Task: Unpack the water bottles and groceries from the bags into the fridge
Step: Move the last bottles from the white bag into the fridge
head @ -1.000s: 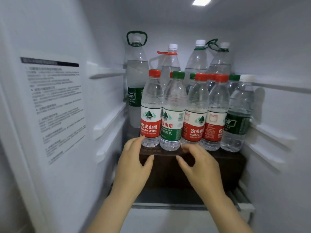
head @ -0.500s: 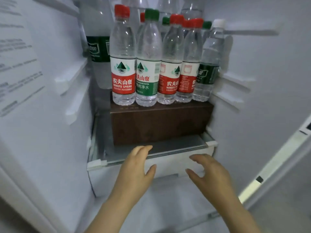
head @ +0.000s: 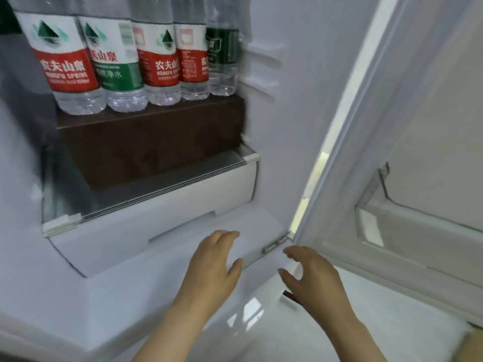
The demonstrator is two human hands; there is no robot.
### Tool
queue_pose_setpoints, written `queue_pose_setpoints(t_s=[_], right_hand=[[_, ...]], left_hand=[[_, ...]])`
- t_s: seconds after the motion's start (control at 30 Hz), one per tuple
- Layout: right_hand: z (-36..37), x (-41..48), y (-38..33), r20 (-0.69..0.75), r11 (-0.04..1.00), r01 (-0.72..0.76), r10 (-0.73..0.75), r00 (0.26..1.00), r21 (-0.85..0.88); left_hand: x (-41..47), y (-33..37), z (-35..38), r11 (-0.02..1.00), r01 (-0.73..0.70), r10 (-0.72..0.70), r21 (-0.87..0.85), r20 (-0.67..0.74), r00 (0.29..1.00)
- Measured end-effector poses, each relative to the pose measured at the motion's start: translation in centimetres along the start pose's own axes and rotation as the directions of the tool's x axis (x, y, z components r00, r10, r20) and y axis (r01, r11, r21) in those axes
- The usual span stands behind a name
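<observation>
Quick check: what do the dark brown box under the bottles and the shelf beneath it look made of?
Dark brown box: probably cardboard or wood-look board; matte, faintly mottled face. Shelf: apparently clear glass, see-through and glossy, with white plastic edge trim.

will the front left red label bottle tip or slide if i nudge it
The red label bottle looks full, so probably heavy and steady. It stands near the front edge of the brown box, so a forward pull might drop it.
</observation>
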State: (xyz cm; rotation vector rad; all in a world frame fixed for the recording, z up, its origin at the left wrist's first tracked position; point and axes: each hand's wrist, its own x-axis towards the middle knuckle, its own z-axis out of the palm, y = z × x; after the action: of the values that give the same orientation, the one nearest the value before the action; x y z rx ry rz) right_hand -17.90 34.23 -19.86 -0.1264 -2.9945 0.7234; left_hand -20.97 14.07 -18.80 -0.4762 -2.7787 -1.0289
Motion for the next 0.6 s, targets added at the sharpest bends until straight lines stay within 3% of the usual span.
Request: queue_pose_setpoints(t_s=[0.3, 0.6], right_hand=[[-2.4, -8.6, 9.2, -0.006, 0.981, -0.191, 0.191, 0.982, 0.02], [-4.8, -18.1, 17.0, -0.083, 0.882, -0.468, 0.471, 0.878, 0.054]], left_hand=[[-3.2, 7.3, 8.4, 0.994, -0.105, 0.105, -0.014, 0.233, 0.967], [-6.2, 14.9, 16.3, 0.951, -0.286, 0.305, -0.114, 0.491, 0.816]])
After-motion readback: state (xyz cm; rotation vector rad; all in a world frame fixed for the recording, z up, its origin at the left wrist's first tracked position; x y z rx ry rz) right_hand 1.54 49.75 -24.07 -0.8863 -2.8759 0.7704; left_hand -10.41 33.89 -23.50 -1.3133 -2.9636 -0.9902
